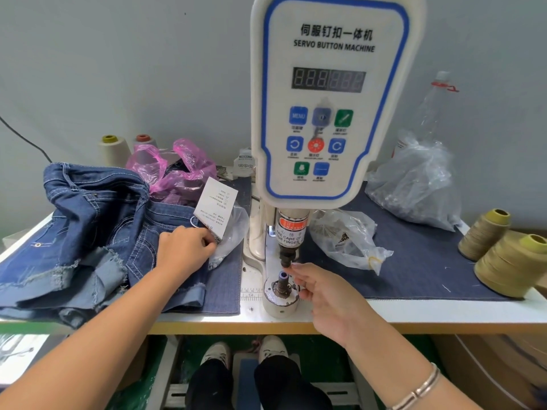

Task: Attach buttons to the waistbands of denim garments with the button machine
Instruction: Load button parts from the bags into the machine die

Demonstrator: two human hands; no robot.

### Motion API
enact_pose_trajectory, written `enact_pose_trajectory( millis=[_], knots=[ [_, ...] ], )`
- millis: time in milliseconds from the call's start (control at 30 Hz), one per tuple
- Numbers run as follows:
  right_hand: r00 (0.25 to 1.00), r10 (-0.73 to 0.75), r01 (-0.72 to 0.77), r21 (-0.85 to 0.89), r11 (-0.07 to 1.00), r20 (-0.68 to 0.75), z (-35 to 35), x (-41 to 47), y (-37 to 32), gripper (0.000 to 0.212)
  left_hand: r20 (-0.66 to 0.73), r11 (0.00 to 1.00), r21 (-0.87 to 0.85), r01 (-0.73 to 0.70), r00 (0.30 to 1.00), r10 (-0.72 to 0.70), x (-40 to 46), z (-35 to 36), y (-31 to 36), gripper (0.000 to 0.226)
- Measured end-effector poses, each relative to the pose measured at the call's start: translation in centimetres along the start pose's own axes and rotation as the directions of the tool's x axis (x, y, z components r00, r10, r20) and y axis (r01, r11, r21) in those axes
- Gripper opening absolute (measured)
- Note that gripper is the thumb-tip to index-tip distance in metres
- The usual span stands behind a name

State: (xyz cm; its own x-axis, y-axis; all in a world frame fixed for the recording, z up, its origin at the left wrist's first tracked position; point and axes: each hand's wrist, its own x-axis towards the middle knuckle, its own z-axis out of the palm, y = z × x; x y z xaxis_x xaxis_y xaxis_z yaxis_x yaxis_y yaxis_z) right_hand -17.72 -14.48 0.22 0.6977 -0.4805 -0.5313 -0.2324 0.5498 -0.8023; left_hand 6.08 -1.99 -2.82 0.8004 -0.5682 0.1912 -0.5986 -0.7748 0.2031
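Head view: frayed, white-stitched blue denim shorts [88,232] lie heaped left of the button machine [328,113], left hand [183,250] curled on their edge pinching a paper tag [216,208], right hand [322,294] fingertips pinched narrowly beside the lower die [282,281].

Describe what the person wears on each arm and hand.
Both forearms are bare, with no sleeves in view. The left hand has no glove, ring or band visible. The right hand is ungloved too; a thin silver metal bangle bracelet circles that wrist.
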Motion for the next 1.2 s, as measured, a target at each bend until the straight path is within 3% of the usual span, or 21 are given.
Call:
enact_pose_trajectory(
  millis=[233, 367, 433, 533, 700, 1000, 1200],
  knots=[
    [0.999, -0.025, 0.029, -0.095, 0.995, 0.041, 0.0, -0.3, 0.0, 0.043, 0.044, 0.999, 0.033, -0.030, 0.999, 0.028, 0.5, 0.1, 0.0, 0.016],
    [0.986, -0.162, 0.167, -0.230, 0.959, 0.043, -0.5, -0.4, -0.4, 0.011, -0.020, 0.999, 0.039, -0.024, 0.999, 0.025, 0.4, 0.5, 0.2, 0.017],
    [0.960, -0.280, 0.256, -0.387, 0.886, -0.004, -1.4, 0.6, -1.1, 0.030, -0.022, 0.999, 0.047, -0.019, 1.000, 0.020, 0.4, 0.6, 0.2, 0.018],
    [0.880, -0.466, 0.356, -0.516, 0.779, -0.096, -3.5, 3.1, -2.1, 0.031, 0.011, 0.996, 0.085, -0.022, 1.000, 0.021, 0.5, 0.3, 0.4, 0.021],
    [0.785, -0.620, 0.427, -0.729, 0.534, 0.005, -6.8, 6.1, -0.4, 0.027, 0.115, 0.998, 0.068, -0.006, 0.993, -0.002, 1.1, -0.2, 0.7, 0.030],
    [0.751, -0.661, 0.450, -0.741, 0.498, 0.012, -7.2, 7.2, 0.3, 0.029, 0.077, 0.994, 0.007, 0.113, 0.991, -0.113, 1.2, 0.0, 1.4, 0.022],
    [0.738, -0.674, 0.465, -0.742, 0.482, 0.024, -7.3, 7.3, 0.4, 0.031, 0.035, 0.995, 0.007, 0.096, 0.995, -0.096, 1.2, 0.3, 1.2, 0.021]
  ],
)
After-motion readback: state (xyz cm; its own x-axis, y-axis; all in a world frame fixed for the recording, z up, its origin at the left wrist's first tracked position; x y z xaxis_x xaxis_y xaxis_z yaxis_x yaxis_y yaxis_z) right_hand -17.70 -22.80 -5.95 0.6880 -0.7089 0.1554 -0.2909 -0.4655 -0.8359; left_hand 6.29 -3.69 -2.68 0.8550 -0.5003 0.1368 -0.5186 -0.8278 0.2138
